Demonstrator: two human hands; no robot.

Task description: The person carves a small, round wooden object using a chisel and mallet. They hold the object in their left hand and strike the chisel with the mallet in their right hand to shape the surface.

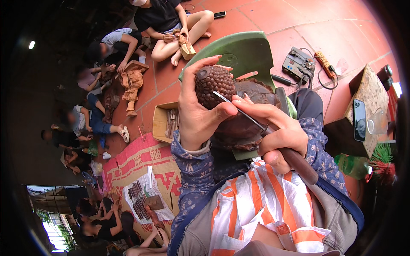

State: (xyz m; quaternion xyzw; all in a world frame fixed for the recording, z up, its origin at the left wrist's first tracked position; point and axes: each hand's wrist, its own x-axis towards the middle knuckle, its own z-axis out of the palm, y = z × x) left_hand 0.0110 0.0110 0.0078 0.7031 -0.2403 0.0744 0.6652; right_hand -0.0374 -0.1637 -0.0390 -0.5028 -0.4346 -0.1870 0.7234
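A dark brown carved wooden statue (214, 81) lies in front of me, its head covered with small round knobs and its smooth, broad body stretching away to the right. My left hand (192, 113) cups the head, fingers curled around its far side and thumb across the near side. In my right hand (284, 134) is a chisel (301, 165) with a dark wooden handle. Its thin metal blade slants up to the left, and the tip lies against the knobs. The fingertips of my right hand rest close to my left thumb. Part of the statue is hidden behind both hands.
Behind the statue is a green plastic chair (250, 45). A cardboard box of tools (156, 130) stands left, near a patterned mat (128, 164). Rightward are a control box (297, 64), power strip (325, 64), wooden block (348, 123) and green bottle (352, 166). Several people sit leftward with carvings.
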